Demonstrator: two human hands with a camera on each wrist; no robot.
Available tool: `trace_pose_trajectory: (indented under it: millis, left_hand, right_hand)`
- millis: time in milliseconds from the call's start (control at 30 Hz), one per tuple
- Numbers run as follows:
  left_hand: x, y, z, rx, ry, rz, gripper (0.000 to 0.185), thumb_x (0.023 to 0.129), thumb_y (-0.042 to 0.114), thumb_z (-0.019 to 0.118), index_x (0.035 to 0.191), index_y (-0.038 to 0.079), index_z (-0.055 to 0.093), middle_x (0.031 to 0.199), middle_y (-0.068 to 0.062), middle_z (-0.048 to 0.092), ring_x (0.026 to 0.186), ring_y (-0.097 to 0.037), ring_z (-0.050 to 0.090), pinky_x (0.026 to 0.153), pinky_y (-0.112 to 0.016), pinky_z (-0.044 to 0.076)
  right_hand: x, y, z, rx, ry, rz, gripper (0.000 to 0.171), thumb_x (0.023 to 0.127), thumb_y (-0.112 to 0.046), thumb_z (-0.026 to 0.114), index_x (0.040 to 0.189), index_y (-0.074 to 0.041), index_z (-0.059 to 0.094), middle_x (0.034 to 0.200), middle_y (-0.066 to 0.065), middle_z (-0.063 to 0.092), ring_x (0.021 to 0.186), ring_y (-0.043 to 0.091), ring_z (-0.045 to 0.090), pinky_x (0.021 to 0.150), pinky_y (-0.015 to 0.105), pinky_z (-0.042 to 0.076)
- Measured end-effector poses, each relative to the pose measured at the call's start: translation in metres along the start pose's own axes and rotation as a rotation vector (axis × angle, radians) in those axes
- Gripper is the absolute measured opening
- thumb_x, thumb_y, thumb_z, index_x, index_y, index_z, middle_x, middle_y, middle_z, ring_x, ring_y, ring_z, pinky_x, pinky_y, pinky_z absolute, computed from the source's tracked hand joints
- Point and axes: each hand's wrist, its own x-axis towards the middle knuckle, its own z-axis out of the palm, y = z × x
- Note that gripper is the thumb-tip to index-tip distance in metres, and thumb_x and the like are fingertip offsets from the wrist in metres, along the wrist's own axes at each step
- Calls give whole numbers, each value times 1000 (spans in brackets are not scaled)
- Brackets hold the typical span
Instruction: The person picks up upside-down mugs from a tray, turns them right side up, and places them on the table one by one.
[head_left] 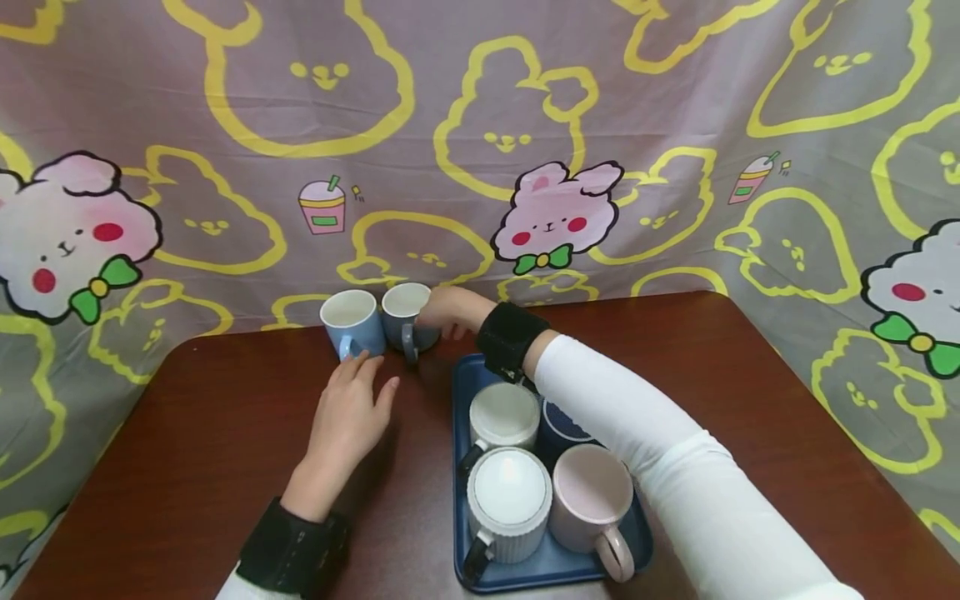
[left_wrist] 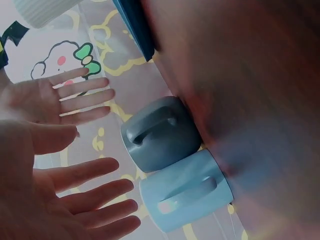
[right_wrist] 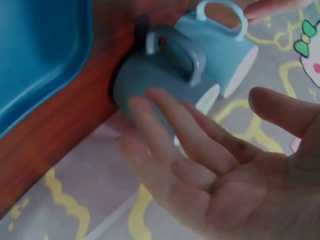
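Note:
Two mugs stand at the back of the brown table [head_left: 187, 433]: a light blue mug [head_left: 351, 321] and, touching it on the right, a grey-blue mug [head_left: 405, 319]. My right hand [head_left: 446, 312] hovers just right of the grey-blue mug [right_wrist: 150, 80] with straight, spread fingers [right_wrist: 170, 125] and holds nothing. My left hand [head_left: 371, 375] lies flat on the table, its fingertips just short of the light blue mug [left_wrist: 190, 192]. In the left wrist view both mugs' handles face the camera, and the grey-blue mug [left_wrist: 160, 135] stands apart from both open palms.
A blue tray [head_left: 468, 383] at centre right holds a white mug [head_left: 504, 415], a ribbed white mug [head_left: 510, 500], a pink mug [head_left: 591, 496] and a dark mug [head_left: 558, 421] partly under my right sleeve. A cartoon-print cloth [head_left: 480, 125] hangs close behind the table.

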Motion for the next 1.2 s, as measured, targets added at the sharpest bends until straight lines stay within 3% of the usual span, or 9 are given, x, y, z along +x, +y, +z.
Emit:
trace_pose_trajectory:
  millis: [267,400,633,767,900,1000,1100,1133,1200]
  left_hand:
    - [8,4,4,-8,-22,-10,46,94,25,55,127,-7,53,137,-30,46,130,-48,37,102,-63,34]
    - [12,7,8,-11,-25,-15,46,94,25,55,127,-7,53,138,-29,46,131,-47,37,103,-62,33]
    - [17,12,13,-11,-7,7,45,93,24,56,126,-7,54,136,-29,48,130,-47,39,104,-60,33]
    - [19,16,15,-12,-18,13,47,94,26,56,127,-7,53,136,-29,47,131,-46,39,106,-59,32]
    - [21,19,15,-14,-28,15,48,94,28,55,128,-7,53,137,-29,46,132,-46,38,107,-57,31]
    - [22,22,16,-16,-33,15,49,94,28,55,129,-6,52,138,-29,46,132,-45,37,108,-57,31]
    - [22,24,17,-21,-34,18,49,94,28,56,129,-6,53,138,-29,46,132,-45,37,108,-56,31]
    - [23,25,17,-23,-35,20,48,94,28,56,128,-6,53,138,-29,46,132,-45,37,108,-56,31]
    - [22,27,18,-27,-34,24,48,94,27,57,128,-6,53,137,-28,46,132,-45,37,108,-56,32]
  right_hand:
    - [-13,16,-15,56,-11,48,35,96,-34,53,118,-7,60,111,9,70,100,23,67,75,37,50]
    - [-16,24,-17,85,6,36,36,96,-33,52,121,-8,60,111,10,70,98,23,68,80,41,50]
    - [-24,40,-22,108,72,2,46,95,-31,55,128,1,51,106,16,69,87,24,69,80,38,53]
    - [-29,48,-25,41,110,8,40,96,-33,53,113,3,60,101,15,69,88,24,66,74,31,48]
    - [-35,57,-26,-12,154,3,37,97,-33,52,96,1,67,85,10,63,82,24,60,68,29,43]
    - [-40,63,-27,-39,173,-13,38,97,-33,51,106,0,68,93,11,63,91,26,60,78,32,47]
    - [-46,69,-27,-48,192,-26,40,97,-33,51,116,-1,65,115,13,63,101,26,59,88,36,48]
    - [-49,71,-27,-46,199,-28,39,97,-33,51,114,-1,65,120,12,62,98,26,60,86,35,48]
    - [-54,74,-27,-49,223,-28,35,97,-33,51,105,-3,68,109,10,63,84,22,58,76,32,47]
